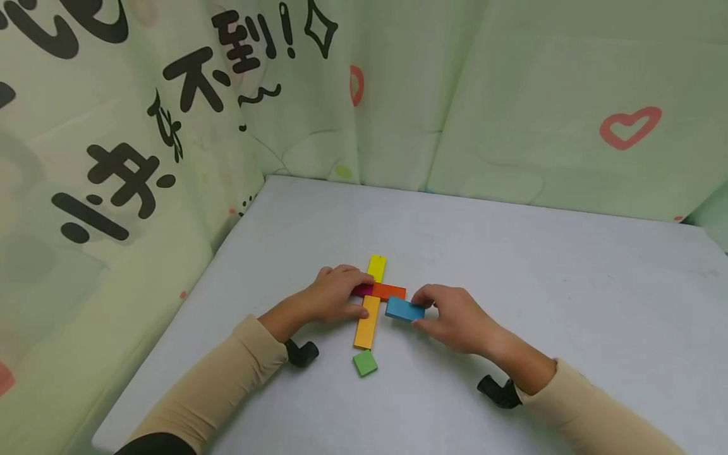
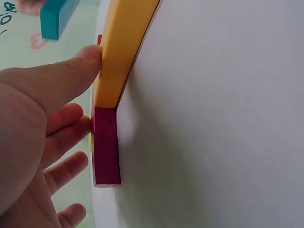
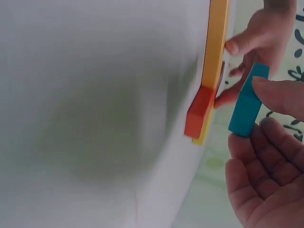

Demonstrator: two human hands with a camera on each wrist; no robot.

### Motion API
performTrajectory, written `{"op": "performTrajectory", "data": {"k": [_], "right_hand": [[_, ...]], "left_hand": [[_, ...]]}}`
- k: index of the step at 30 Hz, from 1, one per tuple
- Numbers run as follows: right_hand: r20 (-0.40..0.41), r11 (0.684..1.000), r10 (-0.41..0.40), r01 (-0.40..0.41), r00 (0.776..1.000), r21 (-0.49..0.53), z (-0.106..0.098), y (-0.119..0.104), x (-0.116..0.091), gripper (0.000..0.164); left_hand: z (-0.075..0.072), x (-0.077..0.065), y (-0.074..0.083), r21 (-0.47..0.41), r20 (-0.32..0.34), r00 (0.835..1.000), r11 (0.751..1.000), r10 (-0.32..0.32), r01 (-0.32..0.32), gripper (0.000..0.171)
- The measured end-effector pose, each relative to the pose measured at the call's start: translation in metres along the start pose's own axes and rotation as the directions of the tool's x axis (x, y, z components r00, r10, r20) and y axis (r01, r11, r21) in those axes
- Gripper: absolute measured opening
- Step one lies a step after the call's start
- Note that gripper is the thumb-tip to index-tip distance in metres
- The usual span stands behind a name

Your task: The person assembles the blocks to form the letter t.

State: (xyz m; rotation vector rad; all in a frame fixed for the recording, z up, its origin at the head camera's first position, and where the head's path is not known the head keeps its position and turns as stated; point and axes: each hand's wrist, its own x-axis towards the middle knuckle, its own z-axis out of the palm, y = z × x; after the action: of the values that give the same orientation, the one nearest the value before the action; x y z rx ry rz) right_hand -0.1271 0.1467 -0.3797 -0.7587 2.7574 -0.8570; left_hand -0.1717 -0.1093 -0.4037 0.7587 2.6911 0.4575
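Observation:
Flat coloured blocks form a cross on the table: a yellow block (image 1: 376, 268) at the far end, a magenta block (image 1: 363, 290) on the left, an orange-red block (image 1: 389, 291) on the right and an amber block (image 1: 366, 322) at the near end. My left hand (image 1: 339, 294) rests against them, its thumb touching the amber block and its extended fingers by the magenta one. Between thumb and fingers, my right hand (image 1: 455, 316) pinches a blue block (image 3: 248, 102), held just above the table beside the orange-red block.
A small green block (image 1: 365, 363) lies just below the near end of the amber block. Around the white table (image 1: 540, 272) hangs a pale green curtain (image 1: 512, 95) with dark lettering and hearts. Black wrist cameras (image 1: 500, 391) protrude under both wrists.

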Motion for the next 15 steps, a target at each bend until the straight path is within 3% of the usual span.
{"op": "performTrajectory", "data": {"k": [15], "right_hand": [[0.135,0.998,-0.034,0.026,0.990,0.059,0.023,-0.021,-0.034,0.026]], "left_hand": [[0.001,0.001,-0.001,0.012,-0.008,1.000,1.000,-0.005,0.005,0.063]]}}
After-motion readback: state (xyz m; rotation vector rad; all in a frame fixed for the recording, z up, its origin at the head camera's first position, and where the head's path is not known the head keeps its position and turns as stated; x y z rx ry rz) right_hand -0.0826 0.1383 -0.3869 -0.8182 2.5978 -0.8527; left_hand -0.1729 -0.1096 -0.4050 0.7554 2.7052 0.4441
